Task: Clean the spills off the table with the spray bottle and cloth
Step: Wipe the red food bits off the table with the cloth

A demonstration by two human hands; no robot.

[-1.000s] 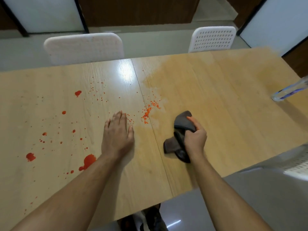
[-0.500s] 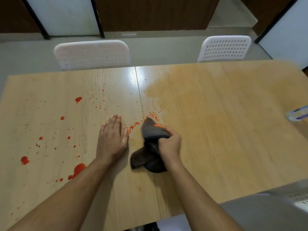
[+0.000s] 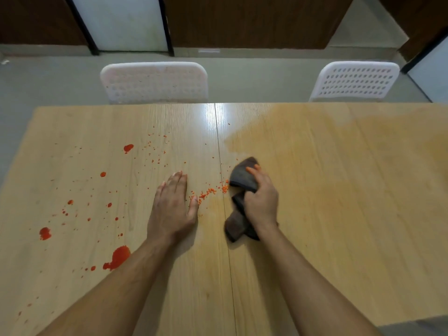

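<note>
I see my right hand [image 3: 261, 202] with fingers curled round the dark cloth [image 3: 242, 180], pressing it on the table [image 3: 339, 214] just right of the seam, beside orange crumbs [image 3: 211, 191], while my left hand [image 3: 173, 209] lies flat, fingers straight and together.

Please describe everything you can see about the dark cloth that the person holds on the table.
The dark grey-brown cloth looks soft, like microfibre, and is bunched into a crumpled wad, not spread flat. The right hand grips its middle, fingers curled over the top, so part of it is hidden. One rounded end sticks out beyond the fingers; the other end lies near the wrist. It rests on the light wooden table, just right of the centre seam, and its left edge meets a small pile of orange-red crumbs.
</note>
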